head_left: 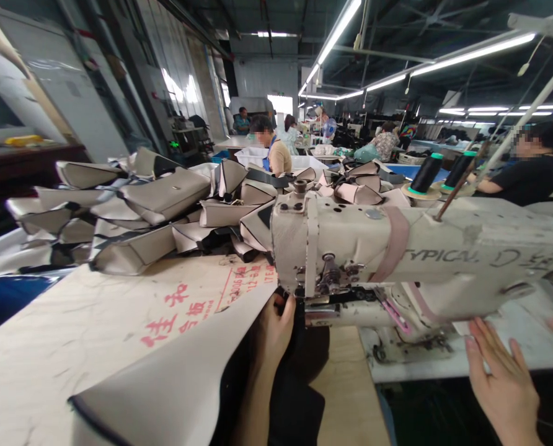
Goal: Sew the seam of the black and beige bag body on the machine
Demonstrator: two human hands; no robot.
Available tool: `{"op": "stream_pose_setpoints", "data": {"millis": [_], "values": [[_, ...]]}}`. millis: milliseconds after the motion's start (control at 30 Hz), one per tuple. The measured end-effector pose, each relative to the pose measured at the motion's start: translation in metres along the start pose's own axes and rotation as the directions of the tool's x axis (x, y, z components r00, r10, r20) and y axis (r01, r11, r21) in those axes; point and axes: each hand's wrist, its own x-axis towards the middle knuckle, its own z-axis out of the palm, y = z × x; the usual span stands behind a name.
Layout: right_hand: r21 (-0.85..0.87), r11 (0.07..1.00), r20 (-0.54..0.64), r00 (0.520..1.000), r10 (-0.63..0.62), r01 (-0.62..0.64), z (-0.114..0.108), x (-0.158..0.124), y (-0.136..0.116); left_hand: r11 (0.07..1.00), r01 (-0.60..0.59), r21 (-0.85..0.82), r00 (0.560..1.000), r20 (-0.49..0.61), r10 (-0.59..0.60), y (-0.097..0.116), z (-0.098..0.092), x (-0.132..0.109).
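Note:
My left hand is curled around the far edge of a bag piece, close beside the needle area of a sewing machine. The piece has a pale grey leather-like outer face, a dark edge and a black lining that hangs around my forearm. Some of my left fingertips are hidden at the machine head. My right hand has its fingers stretched out, with the fingertips at the white edge of the machine bed under the arm. Nothing shows in its palm.
Beige bag pieces with dark edges are heaped behind the wooden board, which bears red lettering. Two black thread cones stand behind the machine. Other people sit further back, one at the right.

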Motion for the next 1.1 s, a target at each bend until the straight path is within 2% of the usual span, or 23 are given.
{"op": "stream_pose_setpoints", "data": {"millis": [100,267,367,567,667,800,933,1100], "values": [[-0.005,1.0,-0.009,1.0,0.016,-0.016,-0.004,0.008,0.001,0.999,-0.012,-0.036,1.0,-0.002,0.011,-0.001,0.0,-0.003],[-0.008,0.998,-0.006,0.998,0.058,-0.058,-0.025,0.043,0.009,0.998,-0.005,-0.063,1.0,-0.02,0.004,-0.003,0.0,-0.006],[-0.017,0.998,0.021,0.998,0.062,-0.062,-0.031,0.055,0.008,0.998,0.002,-0.065,0.999,-0.044,-0.005,-0.006,0.003,-0.005],[-0.037,0.994,-0.002,0.995,0.103,-0.103,-0.025,0.053,-0.005,0.998,0.007,-0.066,0.999,-0.046,-0.01,-0.007,0.006,-0.001],[-0.041,0.992,-0.001,0.993,0.12,-0.12,-0.023,0.053,-0.008,0.998,0.019,-0.064,1.0,-0.013,-0.02,-0.003,0.004,0.003],[-0.04,0.991,0.004,0.992,0.127,-0.126,-0.023,0.053,-0.008,0.998,0.031,-0.053,0.999,0.034,-0.03,0.001,0.003,0.012],[-0.037,0.993,0.008,0.994,0.111,-0.111,-0.023,0.051,-0.004,0.998,0.051,-0.04,0.998,0.032,-0.049,0.0,0.004,0.024],[-0.021,0.997,0.031,0.996,0.079,-0.078,-0.023,0.048,0.002,0.998,0.03,-0.055,0.997,0.077,-0.026,-0.002,0.003,0.031]]}}
